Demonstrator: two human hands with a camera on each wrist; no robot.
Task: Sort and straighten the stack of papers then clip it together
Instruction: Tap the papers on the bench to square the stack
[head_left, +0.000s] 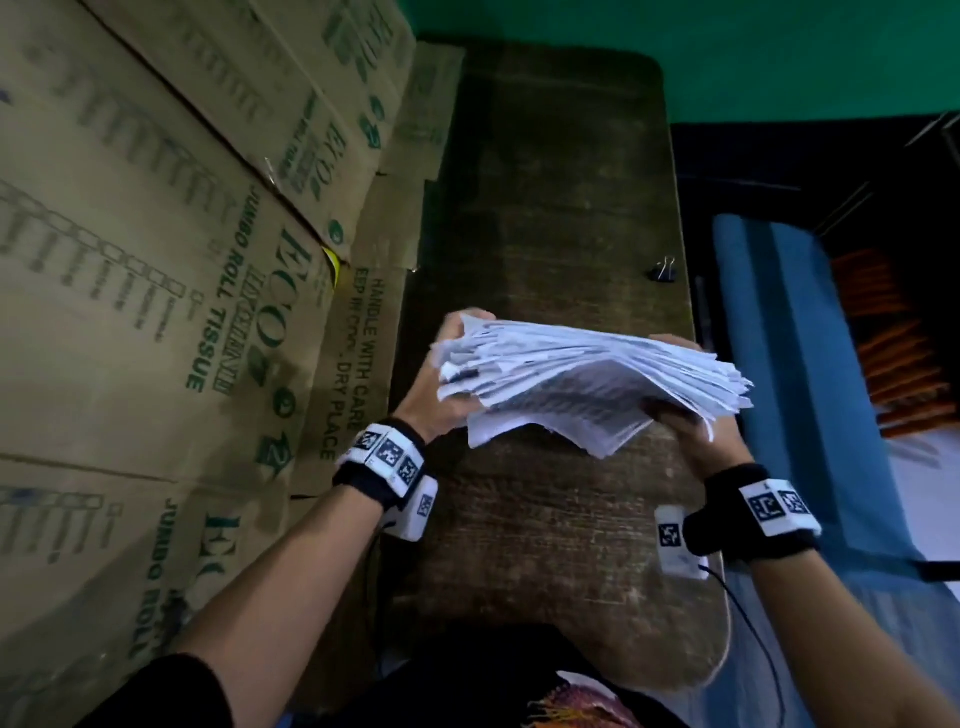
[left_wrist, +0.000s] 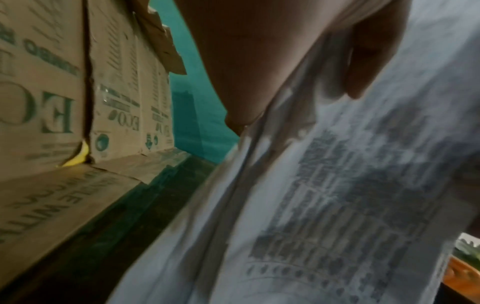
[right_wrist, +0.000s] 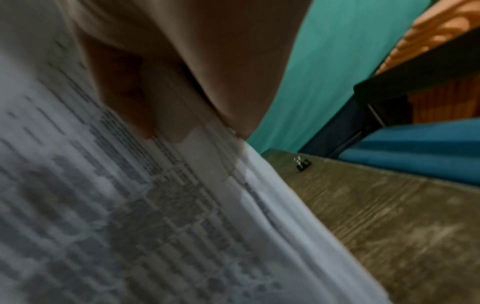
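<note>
An untidy stack of white printed papers (head_left: 587, 379) is lifted above the dark wooden table (head_left: 545, 208), its sheets fanned and uneven. My left hand (head_left: 441, 374) grips the stack's left end, and my right hand (head_left: 680, 410) grips its right end from below. In the left wrist view my left hand (left_wrist: 298, 72) closes on the blurred papers (left_wrist: 324, 205). The right wrist view shows my right hand (right_wrist: 187, 86) with its thumb over the papers (right_wrist: 130, 216) and its fingers underneath. A small black binder clip (head_left: 663, 272) lies on the table near its right edge, beyond my right hand; this clip (right_wrist: 303, 164) also appears small in the right wrist view.
Large cardboard boxes (head_left: 156, 260) printed with green lettering stand along the table's left side. A green wall (head_left: 727, 41) is behind the table. To the right, off the table's edge, lies a blue cushion (head_left: 789, 364) and something orange (head_left: 893, 353).
</note>
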